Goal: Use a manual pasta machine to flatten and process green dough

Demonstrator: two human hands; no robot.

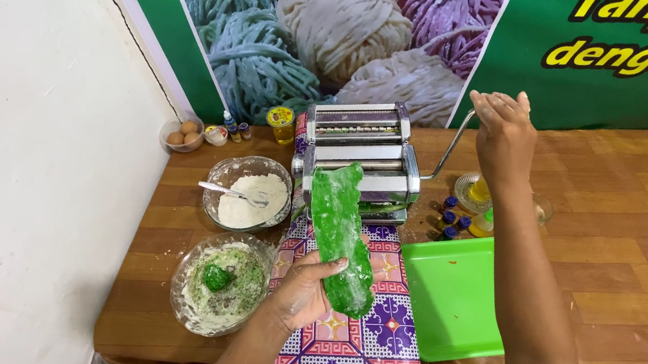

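Near the table's back edge, the right hand (504,134) grips the pasta machine (360,158) crank; the left hand (303,291) cups the green dough sheet (342,233) hanging from the rollers. Rolling is underway; next calls for steady cranking.

**Materials and finishes**

Pasta machine (360,158) was polished metal, glossy, reflective. Dough sheet (341,233) looked soft, matt green, flour-dusted. Tray (453,297) near the table's front edge was smooth green plastic. Table (625,226) was wood-grain, slight sheen. Patterned cloth (358,344) was matt woven fabric. Bowls (227,174) were clear glass.
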